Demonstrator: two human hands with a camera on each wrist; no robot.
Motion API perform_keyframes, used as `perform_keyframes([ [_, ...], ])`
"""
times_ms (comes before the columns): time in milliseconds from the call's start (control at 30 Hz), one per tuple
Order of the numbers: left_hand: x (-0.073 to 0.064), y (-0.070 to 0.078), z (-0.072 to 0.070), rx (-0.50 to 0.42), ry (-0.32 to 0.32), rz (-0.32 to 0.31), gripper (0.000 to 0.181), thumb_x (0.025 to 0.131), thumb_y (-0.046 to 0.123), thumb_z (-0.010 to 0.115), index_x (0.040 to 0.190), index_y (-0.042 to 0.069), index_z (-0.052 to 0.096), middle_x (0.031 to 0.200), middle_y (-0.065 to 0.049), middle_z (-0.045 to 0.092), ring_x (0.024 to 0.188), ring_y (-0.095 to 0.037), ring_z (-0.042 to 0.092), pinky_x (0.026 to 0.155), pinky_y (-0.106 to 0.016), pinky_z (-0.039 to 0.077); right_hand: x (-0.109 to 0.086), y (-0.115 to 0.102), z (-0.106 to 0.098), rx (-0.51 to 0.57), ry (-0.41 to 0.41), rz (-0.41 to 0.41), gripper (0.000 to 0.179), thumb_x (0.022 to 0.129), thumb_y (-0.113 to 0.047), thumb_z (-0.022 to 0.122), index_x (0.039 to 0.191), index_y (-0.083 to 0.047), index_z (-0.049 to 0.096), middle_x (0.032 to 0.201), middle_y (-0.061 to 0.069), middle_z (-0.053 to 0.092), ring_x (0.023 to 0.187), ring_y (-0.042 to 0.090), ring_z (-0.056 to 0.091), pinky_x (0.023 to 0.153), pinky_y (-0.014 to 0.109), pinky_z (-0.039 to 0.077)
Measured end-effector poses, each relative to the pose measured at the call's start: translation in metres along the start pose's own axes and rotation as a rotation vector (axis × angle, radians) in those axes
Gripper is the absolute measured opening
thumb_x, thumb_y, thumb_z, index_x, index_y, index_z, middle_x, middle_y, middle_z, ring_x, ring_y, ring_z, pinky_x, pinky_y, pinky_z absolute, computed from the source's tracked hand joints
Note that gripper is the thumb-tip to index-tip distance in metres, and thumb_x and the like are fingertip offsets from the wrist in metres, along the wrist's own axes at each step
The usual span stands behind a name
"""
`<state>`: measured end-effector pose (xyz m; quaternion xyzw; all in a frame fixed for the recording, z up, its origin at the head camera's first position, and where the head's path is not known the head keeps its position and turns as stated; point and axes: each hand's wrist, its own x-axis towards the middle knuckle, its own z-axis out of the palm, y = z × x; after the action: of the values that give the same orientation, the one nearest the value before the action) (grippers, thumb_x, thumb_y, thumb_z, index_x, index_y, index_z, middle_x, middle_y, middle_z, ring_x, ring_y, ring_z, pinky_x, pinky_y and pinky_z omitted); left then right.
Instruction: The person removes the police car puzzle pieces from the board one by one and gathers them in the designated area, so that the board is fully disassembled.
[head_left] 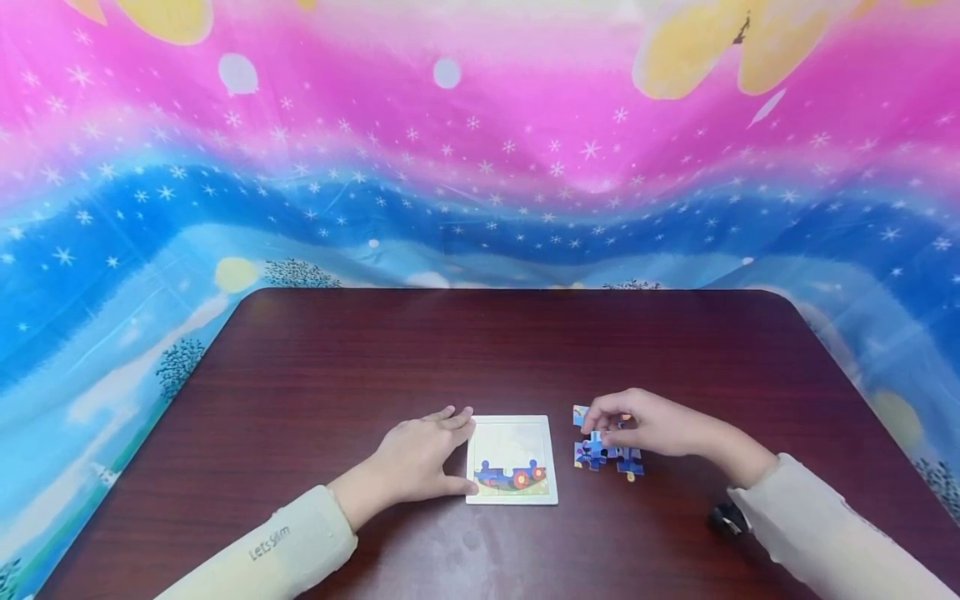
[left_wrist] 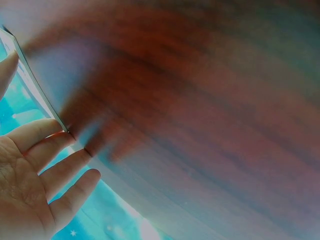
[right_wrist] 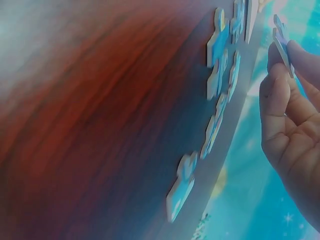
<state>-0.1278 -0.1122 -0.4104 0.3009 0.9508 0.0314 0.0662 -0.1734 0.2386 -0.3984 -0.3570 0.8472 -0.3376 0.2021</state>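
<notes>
A square white puzzle tray (head_left: 512, 437) lies on the table, its lower part filled with joined pieces showing a colourful picture. My left hand (head_left: 420, 457) is at the tray's left side, thumb near the lower corner and fingertips at the upper one. The left wrist view shows those fingers (left_wrist: 72, 172) spread, touching the tray's edge. To the right of the tray, my right hand (head_left: 660, 423) pinches a jigsaw piece (right_wrist: 283, 50) between thumb and fingers, raised off the table. Under and around that hand lie several loose jigsaw pieces (head_left: 631, 468), partly hidden by it.
The dark reddish-brown table (head_left: 345, 350) extends around the tray on every side. Behind it hangs a pink and blue patterned cloth (head_left: 480, 167). A small black object (head_left: 727, 518) shows beside the right sleeve, its kind unclear.
</notes>
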Motion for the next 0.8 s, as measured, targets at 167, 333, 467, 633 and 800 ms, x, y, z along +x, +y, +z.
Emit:
perform_keyframes([
  [167,0.000,-0.001,0.001,0.006,0.003,0.002,0.085,0.078,0.065,0.071,0.142,0.011,0.056,0.151,-0.004,0.051,0.139,-0.025,0.050,0.101,-0.044,0.052,-0.012,0.007,-0.004,0.015,0.018,-0.016,0.017,0.093,-0.011,0.068,0.109,-0.016,0.069,0.091,-0.008,0.067,0.082,0.005,0.058,0.072,0.024,0.054],
  [333,0.000,-0.001,0.001,0.006,0.001,0.001,0.085,0.078,0.065,0.071,0.142,0.011,0.056,0.151,-0.004,0.051,0.139,-0.025,0.050,0.102,-0.044,0.052,-0.025,0.013,-0.009,0.044,0.036,-0.036,0.016,0.094,-0.009,0.066,0.110,-0.010,0.068,0.092,-0.005,0.068,0.081,0.005,0.059,0.072,0.025,0.055],
  [467,0.001,0.000,0.000,0.006,-0.006,0.000,0.085,0.079,0.065,0.070,0.142,0.011,0.056,0.151,-0.003,0.050,0.139,-0.024,0.050,0.102,-0.044,0.052,-0.036,0.017,-0.013,0.047,0.038,-0.018,0.017,0.094,-0.010,0.066,0.111,-0.010,0.068,0.094,-0.004,0.068,0.081,0.005,0.059,0.072,0.025,0.054],
  [633,0.001,0.001,-0.003,0.000,-0.017,-0.004,0.085,0.079,0.065,0.071,0.142,0.011,0.056,0.151,-0.004,0.050,0.139,-0.025,0.050,0.101,-0.046,0.052,-0.047,0.024,-0.016,0.056,0.028,-0.018,0.016,0.096,-0.011,0.064,0.111,-0.012,0.067,0.091,-0.003,0.067,0.078,0.005,0.059,0.068,0.024,0.053],
  [800,0.001,0.001,-0.003,-0.002,-0.022,-0.013,0.085,0.078,0.065,0.071,0.143,0.011,0.055,0.152,-0.003,0.050,0.140,-0.024,0.049,0.101,-0.046,0.051,-0.058,0.032,-0.017,0.101,0.008,-0.037,0.015,0.097,-0.008,0.062,0.111,-0.010,0.066,0.082,0.001,0.063,0.072,0.006,0.057,0.063,0.024,0.050],
])
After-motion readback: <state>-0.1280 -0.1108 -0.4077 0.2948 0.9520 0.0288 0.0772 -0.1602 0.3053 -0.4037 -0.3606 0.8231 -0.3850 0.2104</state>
